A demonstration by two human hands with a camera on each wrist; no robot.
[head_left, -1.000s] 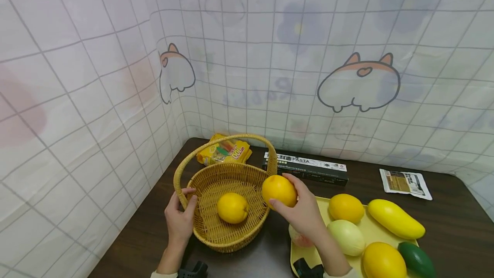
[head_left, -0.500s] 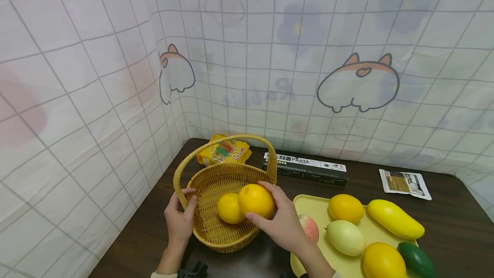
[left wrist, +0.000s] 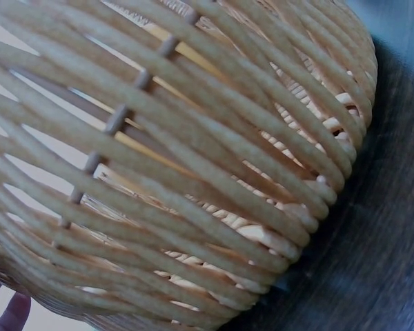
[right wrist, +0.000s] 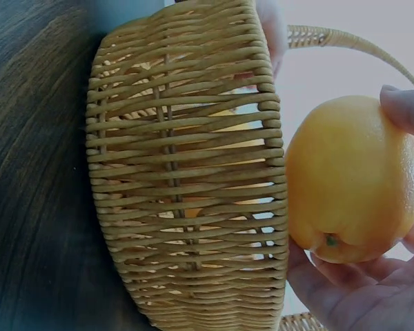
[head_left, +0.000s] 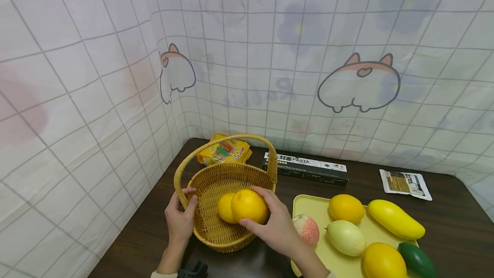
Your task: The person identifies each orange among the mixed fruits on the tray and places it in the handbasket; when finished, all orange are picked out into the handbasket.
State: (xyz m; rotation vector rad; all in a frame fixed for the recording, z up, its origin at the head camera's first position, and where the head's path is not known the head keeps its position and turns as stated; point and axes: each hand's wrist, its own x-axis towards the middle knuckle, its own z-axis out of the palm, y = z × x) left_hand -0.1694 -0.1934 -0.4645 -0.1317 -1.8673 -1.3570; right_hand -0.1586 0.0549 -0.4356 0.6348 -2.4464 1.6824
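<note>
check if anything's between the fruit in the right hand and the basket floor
Possibly one thing: another fruit lies in the basket, partly hidden behind the held fruit in the head view. The handle does not cross in between.

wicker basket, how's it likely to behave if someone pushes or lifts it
The wicker basket is probably light for its size, since its weave shows gaps right through. Its handle looks fairly stiff, arching overhead without sagging. If the basket tips, the rounded yellow fruit lying inside may roll.
</note>
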